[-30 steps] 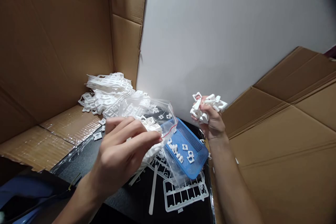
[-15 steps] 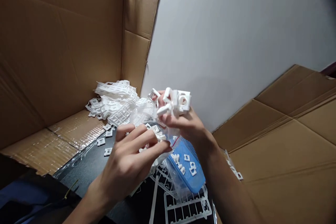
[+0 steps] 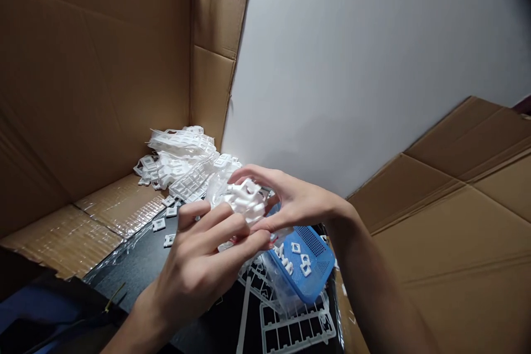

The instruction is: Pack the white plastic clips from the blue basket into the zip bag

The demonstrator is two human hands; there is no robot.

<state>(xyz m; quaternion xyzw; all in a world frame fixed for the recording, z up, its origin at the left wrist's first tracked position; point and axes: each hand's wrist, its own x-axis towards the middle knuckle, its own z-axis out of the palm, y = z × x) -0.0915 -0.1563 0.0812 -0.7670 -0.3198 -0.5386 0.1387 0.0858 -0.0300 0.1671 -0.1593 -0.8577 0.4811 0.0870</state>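
Left hand [image 3: 203, 265] pinched the bag [image 3: 226, 185] mouth wide; right hand [image 3: 290, 204], at 3 o'clock, cupped white clips [image 3: 246, 199], best released low inside

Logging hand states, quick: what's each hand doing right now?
Left hand: closed, grip on the clear plastic bag.
Right hand: fingers curled around a bunch of small white plastic parts at the bag's mouth.
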